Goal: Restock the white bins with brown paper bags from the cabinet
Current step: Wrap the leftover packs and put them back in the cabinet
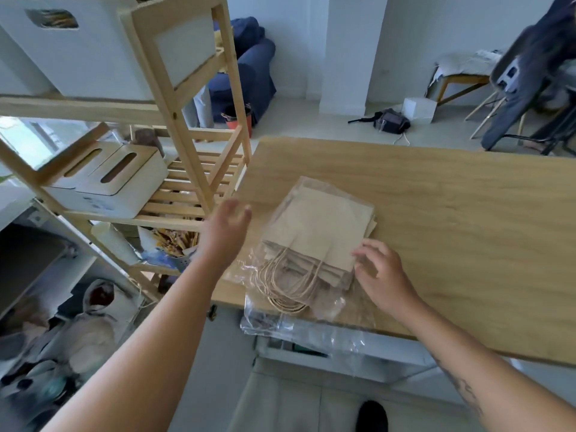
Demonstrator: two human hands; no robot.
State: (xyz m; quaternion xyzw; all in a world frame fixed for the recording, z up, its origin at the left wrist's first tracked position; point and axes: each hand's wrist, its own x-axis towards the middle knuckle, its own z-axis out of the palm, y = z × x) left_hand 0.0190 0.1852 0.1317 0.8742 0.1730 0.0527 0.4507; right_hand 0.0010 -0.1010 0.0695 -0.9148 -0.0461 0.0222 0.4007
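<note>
Head view, from the left: a wooden shelf rack [174, 98] carries a large white bin [78, 57] with a handle cutout on its top level, and 2 slotted white boxes [118, 182] sit side by side on the slatted shelf below. Which of these is meant to be refilled cannot be told from here.

The left hand [226, 229] hovers between the rack and the tabletop [452, 213]. Its grip is apart, with fingers loosely spread and holding nothing.

Just beside it, a flat stack of brown paper bags [321, 226] lies near the tabletop's front left corner, half inside a clear plastic wrapper [296, 319] whose open end spills over the front edge. The bags' twine handles [290, 285] point toward the person.

The right hand [383, 275] is at the stack's near right corner. Its grip is parted, with thumb above and fingertips at the bags' edge, touching but not visibly clamped on anything.

The step in hand looks like unpacking: the bags are on the tabletop but none has reached a bin yet, so the restocking itself seems barely begun.

The next move probably calls for 1 hand to pin or peel the slippery wrapper while the other slides the bags out toward the person. Taking them by the paper edge should keep the tangled handles from snagging. The freed bags would then go left to the rack.
</note>
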